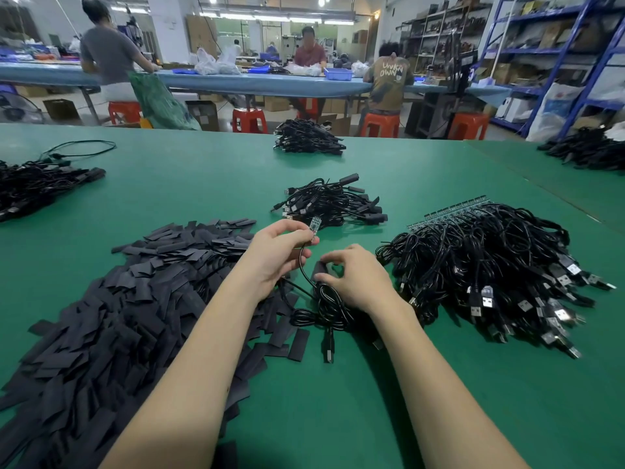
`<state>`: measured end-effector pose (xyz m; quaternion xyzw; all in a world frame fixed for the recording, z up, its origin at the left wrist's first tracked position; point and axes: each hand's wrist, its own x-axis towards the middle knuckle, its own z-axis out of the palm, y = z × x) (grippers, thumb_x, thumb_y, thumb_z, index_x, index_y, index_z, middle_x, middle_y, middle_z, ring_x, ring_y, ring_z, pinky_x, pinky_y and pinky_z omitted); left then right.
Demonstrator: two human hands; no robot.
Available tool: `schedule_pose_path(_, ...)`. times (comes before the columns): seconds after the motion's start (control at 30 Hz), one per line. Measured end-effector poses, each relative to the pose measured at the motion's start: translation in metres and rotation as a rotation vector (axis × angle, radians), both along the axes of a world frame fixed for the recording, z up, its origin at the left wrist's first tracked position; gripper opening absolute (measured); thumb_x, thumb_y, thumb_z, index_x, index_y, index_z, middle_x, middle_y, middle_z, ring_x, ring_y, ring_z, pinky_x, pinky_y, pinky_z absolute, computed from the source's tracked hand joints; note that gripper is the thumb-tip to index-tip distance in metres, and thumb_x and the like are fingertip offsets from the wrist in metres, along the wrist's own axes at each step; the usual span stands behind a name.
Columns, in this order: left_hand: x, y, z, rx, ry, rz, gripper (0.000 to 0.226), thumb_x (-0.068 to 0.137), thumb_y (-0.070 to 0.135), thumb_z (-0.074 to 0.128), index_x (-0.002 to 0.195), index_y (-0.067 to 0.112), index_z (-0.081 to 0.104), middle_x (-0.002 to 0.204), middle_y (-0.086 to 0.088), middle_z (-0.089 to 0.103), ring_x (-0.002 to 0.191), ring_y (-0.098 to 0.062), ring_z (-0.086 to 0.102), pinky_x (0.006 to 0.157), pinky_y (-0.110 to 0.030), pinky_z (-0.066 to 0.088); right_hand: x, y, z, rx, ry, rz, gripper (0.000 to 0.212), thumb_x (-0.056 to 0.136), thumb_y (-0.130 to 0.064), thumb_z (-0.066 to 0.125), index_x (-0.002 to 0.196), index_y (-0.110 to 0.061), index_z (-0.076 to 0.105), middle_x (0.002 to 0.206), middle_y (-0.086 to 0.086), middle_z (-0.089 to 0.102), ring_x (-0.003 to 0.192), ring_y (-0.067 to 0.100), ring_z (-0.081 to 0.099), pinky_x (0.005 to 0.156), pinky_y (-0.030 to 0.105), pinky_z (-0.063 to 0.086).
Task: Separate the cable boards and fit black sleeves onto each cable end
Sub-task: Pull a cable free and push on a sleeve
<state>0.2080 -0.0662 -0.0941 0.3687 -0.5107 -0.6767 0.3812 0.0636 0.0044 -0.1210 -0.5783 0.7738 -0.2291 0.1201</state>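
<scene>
My left hand (280, 252) pinches a small green circuit board (314, 227) at the end of a black cable (321, 299) that coils down onto the green table. My right hand (355, 279) pinches a flat black sleeve (321, 268) just right of and below the board. A big heap of loose black sleeves (135, 299) lies to the left. On the right lies a bundle of cables (490, 265) whose boards (449, 209) are still joined in a strip.
A small pile of sleeved cables (334, 201) lies beyond my hands. More cable piles sit at the far middle (307, 137), far left (37, 187) and far right (588, 150). People work at a blue bench (257, 83) behind the table.
</scene>
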Motion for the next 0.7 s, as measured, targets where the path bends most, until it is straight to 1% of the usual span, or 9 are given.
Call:
schedule_pose_path(0.07,-0.001,0.0,-0.001,-0.02,-0.046,-0.015,0.011,0.092,0.003,0.068,0.086,0.013,0.067,0.079,-0.008,0.075,0.053,-0.009,0.058,0.053,-0.018,0.051,-0.001,0.0,0.001,-0.083,-0.116,-0.05,0.023,0.081,-0.039,0.082,0.102,-0.033,0.071,0.105,-0.005,0.065,0.099,0.016,0.062,0.087,0.03,0.05)
schedule_pose_path(0.13,-0.001,0.001,-0.002,-0.032,-0.074,-0.021,0.009,0.092,0.004,0.069,0.088,0.012,0.069,0.076,-0.007,0.075,0.052,-0.008,0.056,0.051,-0.016,0.049,-0.005,0.001,0.006,-0.208,-0.425,-0.128,0.015,0.081,-0.022,0.082,0.088,-0.026,0.07,0.087,-0.006,0.069,0.083,0.017,0.067,0.075,0.025,0.052)
schedule_pose_path(0.23,-0.003,0.002,0.0,-0.021,-0.058,-0.037,0.006,0.09,0.004,0.071,0.087,0.01,0.072,0.074,-0.006,0.074,0.051,-0.006,0.055,0.05,-0.015,0.047,-0.01,0.007,0.022,-0.359,-1.05,-0.116,0.015,0.085,-0.004,0.077,0.096,-0.011,0.07,0.083,0.009,0.072,0.072,0.021,0.066,0.067,0.026,0.058)
schedule_pose_path(0.3,-0.004,0.004,0.001,0.005,-0.013,-0.066,0.006,0.09,0.005,0.071,0.087,0.01,0.072,0.073,-0.005,0.072,0.052,-0.006,0.054,0.05,-0.015,0.046,-0.013,0.01,0.032,-0.408,-1.26,-0.06,0.016,0.088,-0.001,0.074,0.102,-0.006,0.071,0.081,0.009,0.072,0.067,0.015,0.064,0.065,0.02,0.057)
schedule_pose_path(0.4,-0.009,0.008,0.002,0.049,0.05,-0.106,0.004,0.092,0.005,0.068,0.094,0.007,0.071,0.073,-0.005,0.07,0.053,-0.006,0.052,0.05,-0.015,0.045,-0.013,0.012,0.037,-0.419,-1.352,0.023,0.017,0.09,-0.007,0.073,0.107,-0.008,0.074,0.083,0.001,0.073,0.069,0.007,0.065,0.065,0.015,0.054)
schedule_pose_path(0.47,-0.012,0.01,0.002,0.086,0.104,-0.117,0.008,0.095,0.004,0.063,0.101,0.004,0.069,0.074,-0.004,0.07,0.052,-0.006,0.051,0.049,-0.015,0.045,-0.01,0.014,0.038,-0.428,-1.405,0.047,0.015,0.09,-0.007,0.072,0.105,-0.008,0.073,0.084,0.0,0.074,0.07,0.006,0.066,0.063,0.015,0.053)
schedule_pose_path(0.57,-0.012,0.011,0.005,0.105,0.147,-0.126,0.004,0.095,0.008,0.064,0.096,0.007,0.068,0.075,-0.002,0.068,0.052,-0.004,0.051,0.049,-0.014,0.044,-0.011,0.014,0.039,-0.515,-1.473,-0.047,0.01,0.09,-0.003,0.072,0.098,-0.008,0.071,0.08,0.001,0.073,0.065,0.007,0.065,0.058,0.014,0.052)
schedule_pose_path(0.63,-0.011,0.011,0.007,0.141,0.205,-0.115,0.004,0.095,0.01,0.065,0.093,0.009,0.068,0.074,0.0,0.069,0.052,-0.004,0.053,0.05,-0.015,0.045,-0.016,0.013,0.037,-0.571,-1.335,-0.154,0.008,0.09,-0.004,0.073,0.094,-0.01,0.071,0.078,0.001,0.07,0.065,0.009,0.062,0.057,0.016,0.051)
schedule_pose_path(0.7,-0.011,0.012,0.009,0.176,0.274,-0.122,0.004,0.095,0.01,0.065,0.093,0.009,0.068,0.074,-0.001,0.07,0.055,-0.006,0.058,0.052,-0.015,0.049,-0.015,0.012,0.035,-0.563,-1.182,-0.161,0.007,0.089,-0.004,0.074,0.091,-0.011,0.072,0.073,0.0,0.069,0.064,0.01,0.06,0.057,0.018,0.049)
